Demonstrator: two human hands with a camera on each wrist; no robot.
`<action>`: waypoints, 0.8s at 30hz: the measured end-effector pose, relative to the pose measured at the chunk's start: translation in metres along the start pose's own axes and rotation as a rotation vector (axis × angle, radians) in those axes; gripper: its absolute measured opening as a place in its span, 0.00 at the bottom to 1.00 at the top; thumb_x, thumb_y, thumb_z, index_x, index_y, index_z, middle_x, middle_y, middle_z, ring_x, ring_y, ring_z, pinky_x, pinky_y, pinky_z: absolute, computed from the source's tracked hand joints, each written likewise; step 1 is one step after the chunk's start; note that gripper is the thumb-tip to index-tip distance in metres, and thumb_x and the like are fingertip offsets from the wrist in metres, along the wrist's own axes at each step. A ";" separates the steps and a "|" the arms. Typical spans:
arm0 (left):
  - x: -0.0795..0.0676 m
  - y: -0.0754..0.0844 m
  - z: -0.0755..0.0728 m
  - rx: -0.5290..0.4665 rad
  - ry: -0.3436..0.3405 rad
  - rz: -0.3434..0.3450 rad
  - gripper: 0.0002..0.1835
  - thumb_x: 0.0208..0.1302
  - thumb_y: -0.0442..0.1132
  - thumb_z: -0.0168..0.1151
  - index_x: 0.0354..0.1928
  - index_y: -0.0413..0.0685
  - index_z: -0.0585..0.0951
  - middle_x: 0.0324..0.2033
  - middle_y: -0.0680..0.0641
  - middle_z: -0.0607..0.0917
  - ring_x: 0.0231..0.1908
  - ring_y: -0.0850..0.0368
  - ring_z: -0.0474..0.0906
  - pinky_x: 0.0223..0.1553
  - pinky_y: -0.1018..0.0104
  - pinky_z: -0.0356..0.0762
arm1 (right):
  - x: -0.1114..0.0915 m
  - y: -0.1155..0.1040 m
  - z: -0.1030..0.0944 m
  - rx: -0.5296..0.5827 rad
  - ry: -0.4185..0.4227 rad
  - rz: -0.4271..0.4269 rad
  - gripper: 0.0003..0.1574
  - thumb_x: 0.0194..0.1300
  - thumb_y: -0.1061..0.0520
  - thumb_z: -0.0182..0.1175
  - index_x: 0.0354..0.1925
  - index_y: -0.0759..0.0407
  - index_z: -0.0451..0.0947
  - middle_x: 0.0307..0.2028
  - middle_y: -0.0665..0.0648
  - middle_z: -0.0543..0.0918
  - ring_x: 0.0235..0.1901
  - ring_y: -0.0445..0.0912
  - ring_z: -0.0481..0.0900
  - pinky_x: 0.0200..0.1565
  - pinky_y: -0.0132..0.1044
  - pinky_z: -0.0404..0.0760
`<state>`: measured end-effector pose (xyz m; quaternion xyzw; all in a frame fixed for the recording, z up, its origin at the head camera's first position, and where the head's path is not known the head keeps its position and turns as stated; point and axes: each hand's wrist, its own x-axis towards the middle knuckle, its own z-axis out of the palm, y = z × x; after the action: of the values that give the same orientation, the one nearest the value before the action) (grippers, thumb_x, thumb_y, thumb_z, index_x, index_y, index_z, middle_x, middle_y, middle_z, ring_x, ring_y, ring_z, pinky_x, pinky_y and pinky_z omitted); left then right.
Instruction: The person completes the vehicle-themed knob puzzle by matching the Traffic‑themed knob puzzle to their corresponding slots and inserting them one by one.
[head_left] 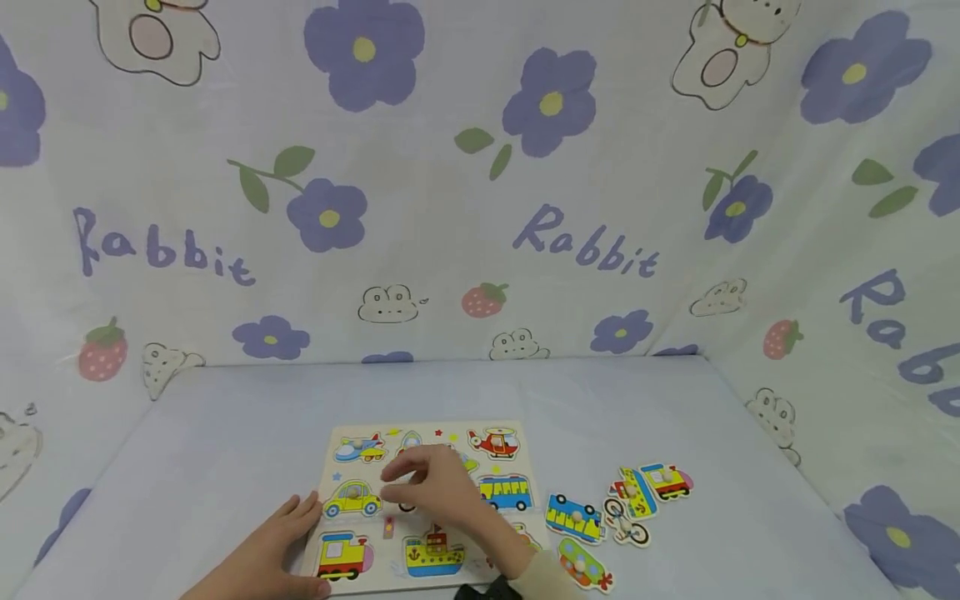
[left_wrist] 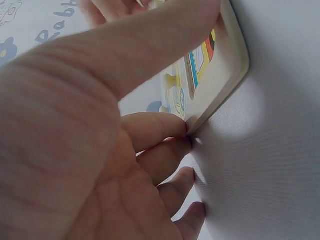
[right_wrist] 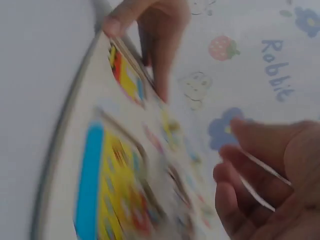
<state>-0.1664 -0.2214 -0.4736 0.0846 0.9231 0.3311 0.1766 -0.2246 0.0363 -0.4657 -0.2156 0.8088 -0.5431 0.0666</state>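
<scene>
A wooden puzzle board (head_left: 390, 575) printed with vehicles lies on the table. My left hand (head_left: 266, 550) rests against its left side, fingertips at the edge and thumb at the near left corner. In the left wrist view, the fingers (left_wrist: 155, 127) of that hand meet the board's edge. My right hand (head_left: 438, 487) hovers over the middle of the board, thumb and forefinger apart with nothing between them. A yellow car piece (head_left: 352, 498) with a knob sits in the board just left of those fingertips. The right hand and forearm hide part of the board.
Loose knobbed pieces lie right of the board: a blue bus (head_left: 576, 518), a motorcycle (head_left: 626, 525), a ship (head_left: 637, 493), a train (head_left: 667, 482) and a green oval piece with a red tail (head_left: 583, 567). Behind the table hangs a patterned curtain (head_left: 420, 233).
</scene>
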 end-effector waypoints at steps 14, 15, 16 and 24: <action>-0.005 0.000 0.002 0.018 0.032 0.015 0.60 0.37 0.56 0.82 0.71 0.35 0.64 0.73 0.38 0.59 0.72 0.32 0.44 0.65 0.33 0.48 | -0.110 0.038 -0.226 -0.083 -0.218 -0.005 0.12 0.64 0.62 0.67 0.46 0.54 0.86 0.43 0.60 0.86 0.33 0.53 0.82 0.32 0.40 0.83; -0.005 0.001 0.001 0.024 0.034 0.021 0.60 0.37 0.56 0.81 0.71 0.35 0.64 0.73 0.38 0.59 0.72 0.32 0.44 0.65 0.33 0.49 | -0.115 0.044 -0.232 -0.074 -0.242 0.001 0.13 0.63 0.63 0.67 0.46 0.56 0.86 0.43 0.62 0.86 0.32 0.51 0.82 0.32 0.39 0.83; -0.005 0.001 0.002 0.026 0.037 0.023 0.60 0.37 0.56 0.81 0.71 0.36 0.64 0.73 0.39 0.59 0.72 0.32 0.44 0.65 0.33 0.49 | -0.119 0.050 -0.237 -0.062 -0.266 0.005 0.13 0.62 0.65 0.67 0.46 0.58 0.86 0.41 0.63 0.86 0.31 0.49 0.81 0.31 0.37 0.83; -0.006 -0.001 0.002 0.046 0.047 0.033 0.59 0.38 0.58 0.80 0.71 0.37 0.66 0.73 0.40 0.60 0.73 0.35 0.45 0.66 0.35 0.49 | -0.132 0.083 -0.250 -0.069 -0.347 0.041 0.14 0.57 0.66 0.70 0.44 0.61 0.86 0.37 0.61 0.87 0.26 0.45 0.80 0.28 0.34 0.80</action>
<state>-0.1605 -0.2223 -0.4737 0.0962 0.9328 0.3146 0.1473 -0.2143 0.3310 -0.4568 -0.2918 0.8076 -0.4681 0.2085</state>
